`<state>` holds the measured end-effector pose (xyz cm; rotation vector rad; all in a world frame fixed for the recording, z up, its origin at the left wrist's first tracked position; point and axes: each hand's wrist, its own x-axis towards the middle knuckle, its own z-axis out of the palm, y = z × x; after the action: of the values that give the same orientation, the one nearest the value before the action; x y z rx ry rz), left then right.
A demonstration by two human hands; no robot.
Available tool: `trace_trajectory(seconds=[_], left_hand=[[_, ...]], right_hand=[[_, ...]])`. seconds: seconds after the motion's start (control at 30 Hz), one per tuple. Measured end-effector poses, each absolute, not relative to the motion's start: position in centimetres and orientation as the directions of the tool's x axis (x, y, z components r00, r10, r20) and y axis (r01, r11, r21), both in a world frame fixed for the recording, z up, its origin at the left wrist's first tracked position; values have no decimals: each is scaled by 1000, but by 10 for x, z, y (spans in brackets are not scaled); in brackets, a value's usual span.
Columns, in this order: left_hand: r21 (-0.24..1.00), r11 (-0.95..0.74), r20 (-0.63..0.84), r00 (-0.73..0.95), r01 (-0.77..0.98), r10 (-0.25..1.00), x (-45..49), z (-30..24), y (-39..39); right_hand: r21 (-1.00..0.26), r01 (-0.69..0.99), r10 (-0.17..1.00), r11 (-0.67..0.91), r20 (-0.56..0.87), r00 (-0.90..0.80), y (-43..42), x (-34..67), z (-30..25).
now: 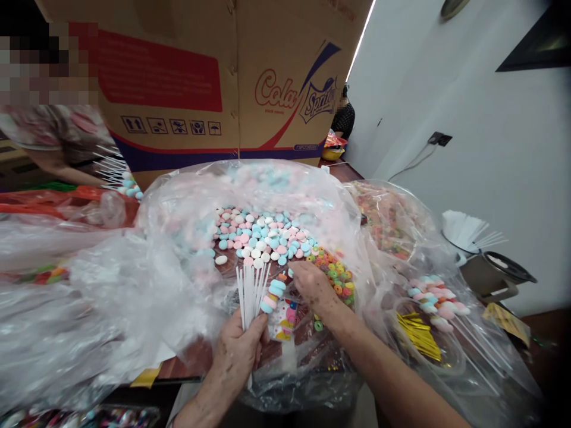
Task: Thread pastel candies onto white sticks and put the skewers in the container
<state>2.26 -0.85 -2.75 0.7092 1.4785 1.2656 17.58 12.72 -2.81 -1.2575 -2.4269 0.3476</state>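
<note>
In the lower centre of the frame, the left hand [243, 342] has its grip closed around a bundle of white sticks [252, 294], tips up, and a candy stick [273, 294] threaded with blue, pink and orange pieces tilts out beside them. The right hand [312, 288], just right of centre, has its fingers drawn together near the top of that candy stick; a small pale-blue piece [291, 273] shows at the fingertips, though I cannot tell whether its grip is pinching it.

Room between the hands is a narrow slot, with a patterned packet [284, 321] lower in it. Just beyond the sticks begins the near edge of the pastel candies [263, 238], mid-frame, and colourful rings [336, 276] flank the right hand on its far side. Clear plastic [178, 196] walls the pile left, right and behind, and a tall cardboard box [173, 65] bounds the top. The front edge of the counter [173, 367] runs near the left wrist at lower left. At lower right, yellow strips [419, 336] and threaded skewers [439, 300] lie well apart from the right hand, beyond the forearm.
</note>
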Motion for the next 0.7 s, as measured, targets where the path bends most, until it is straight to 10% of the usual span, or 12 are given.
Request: trace_trajectory(seconds=[0.17,0.33,0.7], left_hand=[[943,291,-329,-306,-164,893,24,-26,-6],[957,259,-287,-276,-133,917,23,-35,-4],[951,286,-307,-273,-115,912,24,-33,-5]], right_hand=[[-983,178,980,35,-1,-199,132,179,-15],[-938,-267,930,-223,-123,-345,122,173,-2],[-943,-220,924,-250,-164,-345,116,171,1]])
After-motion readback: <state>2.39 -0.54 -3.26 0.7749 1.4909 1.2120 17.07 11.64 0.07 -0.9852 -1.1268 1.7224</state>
